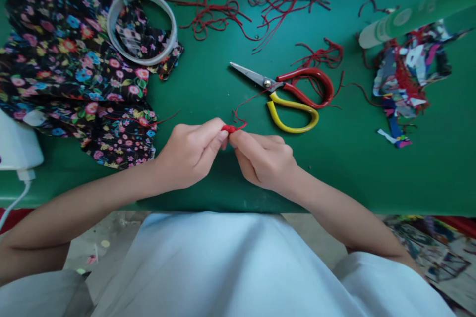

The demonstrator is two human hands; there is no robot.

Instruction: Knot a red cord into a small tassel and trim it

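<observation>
Near the table's front edge, a small red knotted cord (229,129) sits between my two hands. My left hand (197,151) pinches its left end between thumb and fingers, and my right hand (262,156) pinches its right end. The fingertips of both hands nearly meet. A thin red tail curls up from the knot towards the scissors (267,83), which lie partly open just beyond my right hand, with one red and one yellow handle. Another thin red strand (167,118) sticks out above my left wrist, over the floral cloth.
Black floral cloth (74,64) with a tape roll (111,27) on it lies at the left, near a white device (18,143) with a cable. Red cord tangles (211,7) lie at the back. At the right are fabric scraps (399,81) and a green bottle (412,15).
</observation>
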